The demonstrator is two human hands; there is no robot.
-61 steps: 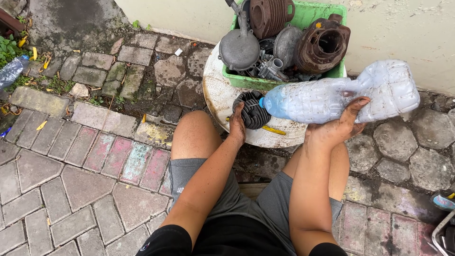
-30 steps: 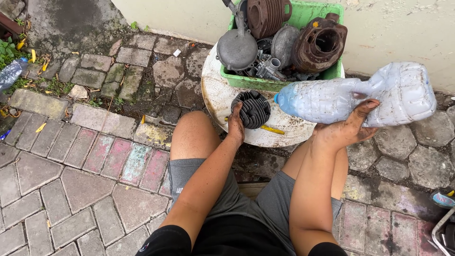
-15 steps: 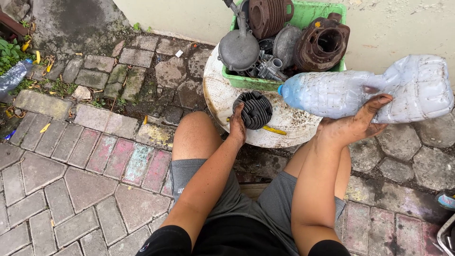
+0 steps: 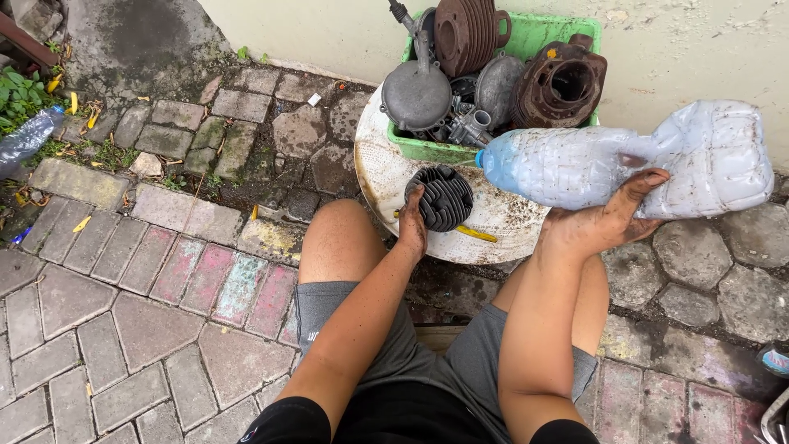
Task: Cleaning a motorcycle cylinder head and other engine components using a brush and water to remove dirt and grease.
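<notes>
My left hand (image 4: 411, 224) grips a dark finned round metal part (image 4: 445, 197), standing on edge on a stained white round tray (image 4: 378, 177). My right hand (image 4: 604, 220) holds a large dirty clear plastic bottle (image 4: 625, 163) on its side by the narrow waist, its blue-tinted neck pointing left toward the finned part, the mouth just to the right of and above it. Both hands are smeared with black grime. A yellow-handled tool (image 4: 472, 233) lies on the tray under the bottle.
A green crate (image 4: 542, 37) of rusty engine parts sits at the tray's far side against a pale wall. Paving stones lie all around. A crushed clear bottle (image 4: 25, 136) lies at far left among weeds. My bare knees flank the tray.
The bottle first swung to the right, away from the finned part, then came slightly back left. My left hand has stayed on the finned part.
</notes>
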